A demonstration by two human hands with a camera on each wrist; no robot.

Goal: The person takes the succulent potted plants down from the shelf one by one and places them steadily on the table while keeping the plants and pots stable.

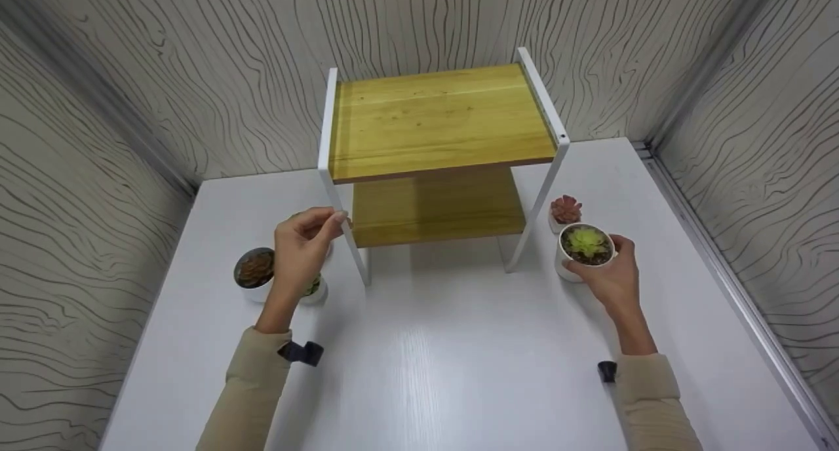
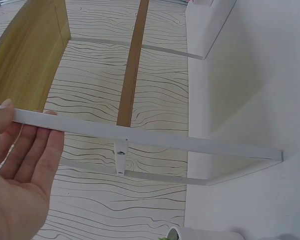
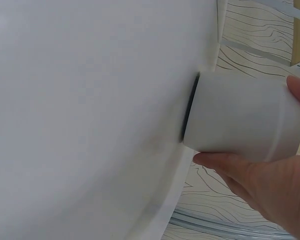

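A two-tier shelf (image 1: 446, 120) with yellowish wooden boards and a white frame stands on the white table. My left hand (image 1: 303, 244) grips its front left post (image 2: 154, 141), thumb on one side and fingers on the other. On the right, my right hand (image 1: 606, 274) holds a white pot (image 3: 239, 117) with a light green succulent (image 1: 585, 241), thumb and fingers around its sides. The pot is close to the tabletop; whether its base touches I cannot tell. Just behind it sits a small pot with a red succulent (image 1: 565, 210), partly hidden.
Left of the shelf stand a white pot with a brownish succulent (image 1: 254, 269) and another white pot (image 1: 316, 292), partly hidden by my left hand. Wood-grain patterned walls (image 1: 262, 58) enclose the table (image 1: 419, 359) at the back and sides.
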